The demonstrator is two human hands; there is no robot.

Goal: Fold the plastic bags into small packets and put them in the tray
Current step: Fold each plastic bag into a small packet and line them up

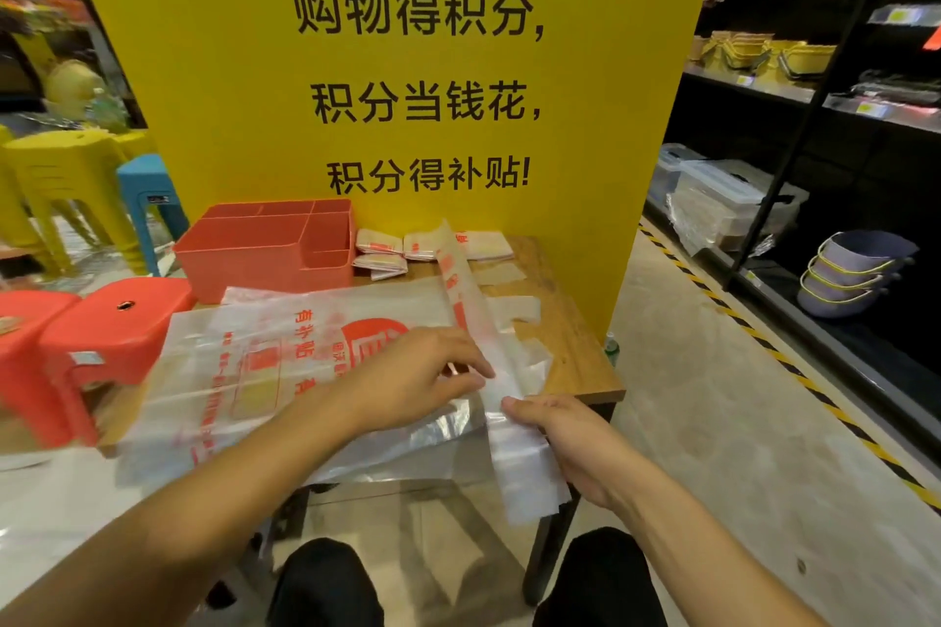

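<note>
Folding a bag (517, 463) into a strip on the counter (580, 362) | left hand (422, 372) fingers press it flat, right hand (560, 438) pinches it | packets (382, 252) lie beside tray (265, 265), none visibly inside | unfolded bags (244, 362) left to do

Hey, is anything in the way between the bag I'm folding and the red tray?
Nothing upright. Only flat bags lie on the table between the strip in your right hand and the tray, whose top is open. Finished packets sit right of it, off the path.
</note>
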